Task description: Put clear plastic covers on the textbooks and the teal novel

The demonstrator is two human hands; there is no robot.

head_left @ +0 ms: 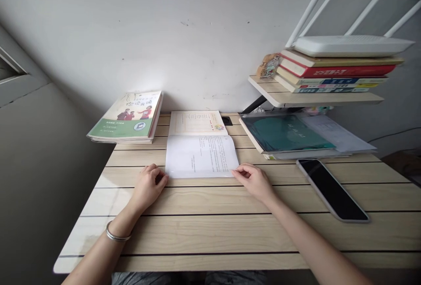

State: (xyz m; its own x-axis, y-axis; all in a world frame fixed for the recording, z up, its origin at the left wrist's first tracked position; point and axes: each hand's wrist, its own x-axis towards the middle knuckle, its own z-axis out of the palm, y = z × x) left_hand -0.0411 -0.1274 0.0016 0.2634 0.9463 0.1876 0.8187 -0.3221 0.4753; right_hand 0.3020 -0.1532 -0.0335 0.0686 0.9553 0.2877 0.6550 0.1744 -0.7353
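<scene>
The left hand (149, 187) and right hand (253, 183) curl against the near corners of an open book (200, 155) on the tabletop (210, 232), grip unclear.

So the open book (200, 144) sat on the counter (204, 236), and everything went around it: a stack of books (126, 116) just left of it, some folders (286, 133) to its right, a phone (332, 190) further right and nearer me, and a shelf (315, 98) behind the folders, holding more books (335, 71) under a router (351, 46).
</scene>
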